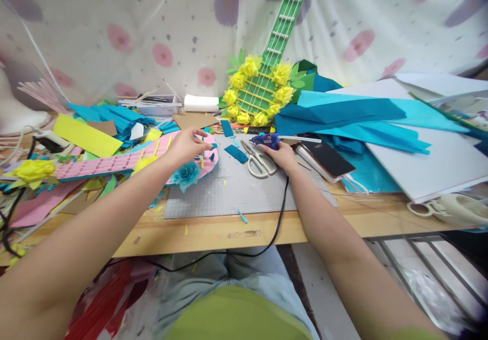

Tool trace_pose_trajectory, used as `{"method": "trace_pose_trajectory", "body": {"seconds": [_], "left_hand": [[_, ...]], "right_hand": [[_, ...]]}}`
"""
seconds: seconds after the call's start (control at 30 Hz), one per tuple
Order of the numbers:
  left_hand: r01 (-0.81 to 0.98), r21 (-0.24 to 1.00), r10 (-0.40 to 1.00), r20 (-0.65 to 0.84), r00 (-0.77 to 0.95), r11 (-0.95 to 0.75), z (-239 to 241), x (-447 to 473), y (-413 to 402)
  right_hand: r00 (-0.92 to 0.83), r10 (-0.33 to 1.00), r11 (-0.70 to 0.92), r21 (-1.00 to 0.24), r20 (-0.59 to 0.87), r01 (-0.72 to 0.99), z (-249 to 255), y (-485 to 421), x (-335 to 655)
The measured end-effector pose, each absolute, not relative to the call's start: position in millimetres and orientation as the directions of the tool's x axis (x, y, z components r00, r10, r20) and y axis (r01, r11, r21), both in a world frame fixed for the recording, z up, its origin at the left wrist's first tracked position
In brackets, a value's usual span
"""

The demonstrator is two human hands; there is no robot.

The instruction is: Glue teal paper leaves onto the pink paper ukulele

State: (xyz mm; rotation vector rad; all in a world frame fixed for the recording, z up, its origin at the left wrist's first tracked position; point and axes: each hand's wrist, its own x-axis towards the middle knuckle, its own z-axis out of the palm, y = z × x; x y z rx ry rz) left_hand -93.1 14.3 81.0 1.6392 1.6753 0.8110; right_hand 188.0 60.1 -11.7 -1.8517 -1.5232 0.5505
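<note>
My left hand [186, 149] is over the body of a pink paper guitar [210, 166], its fingers bent and drawn together. A small blue paper piece [214, 146] shows at the fingertips. Beside the wrist, a teal paper flower [185, 175] sits on the guitar's edge. My right hand [284, 156] is closed round a blue glue gun [266, 140], which lies low over the grey cutting mat [229, 197]. Scissors with pale handles [259, 166] lie just left of that hand. Two blue paper strips [236, 154] are between the hands.
A green paper guitar [253, 96] ringed with yellow flowers leans at the back. To the right are a phone [328, 156], blue crepe paper [343, 114] and white sheets [430, 162]. Paper scraps crowd the left. A black cord [281, 213] hangs over the table edge.
</note>
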Motion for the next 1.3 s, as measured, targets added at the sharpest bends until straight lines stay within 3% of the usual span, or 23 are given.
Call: {"method": "trace_pose_trajectory", "body": {"seconds": [0.13, 0.27, 0.33, 0.43, 0.53, 0.63, 0.73, 0.83, 1.07, 1.3], "left_hand": [[0.640, 0.767, 0.999, -0.037, -0.028, 0.047, 85, -91, 10], [0.716, 0.695, 0.998, -0.048, -0.051, 0.070, 89, -94, 6], [0.743, 0.666, 0.998, -0.026, -0.065, 0.066, 89, -97, 7], [0.756, 0.651, 0.996, -0.008, -0.086, 0.070, 88, -100, 9], [0.686, 0.723, 0.995, -0.017, -0.097, 0.079, 87, -97, 9], [0.502, 0.863, 0.990, 0.020, -0.141, 0.054, 85, -87, 2], [0.278, 0.961, 0.971, 0.068, -0.231, -0.001, 83, -73, -6], [0.141, 0.989, 0.952, 0.074, -0.297, -0.032, 79, -63, -12], [-0.015, 0.999, 0.921, 0.023, -0.390, -0.032, 72, -58, -10], [0.070, 0.997, 0.946, 0.038, -0.321, -0.016, 76, -63, -19]], "right_hand": [[0.180, 0.977, -0.068, -0.641, 0.111, 0.764, -8, 55, 187], [0.086, 0.973, 0.009, -0.407, 0.215, 0.913, 13, 41, 200], [0.063, 0.987, -0.008, -0.338, 0.150, 0.941, 27, 32, 203], [0.006, 0.999, -0.019, -0.432, -0.032, 0.902, 43, 20, 189], [-0.221, 0.975, 0.146, -0.758, 0.003, 0.636, 44, 13, 152], [-0.271, 0.962, 0.098, -0.973, 0.039, 0.209, 40, 9, 107], [-0.182, 0.983, -0.058, -0.983, -0.026, -0.174, 42, 6, 70], [-0.157, 0.984, -0.143, -0.902, -0.085, -0.408, 48, 4, 46], [0.017, 0.987, -0.122, -0.828, -0.157, -0.547, 53, 7, 16], [0.014, 0.999, -0.036, -0.872, -0.049, -0.488, 53, 8, 25]]}}
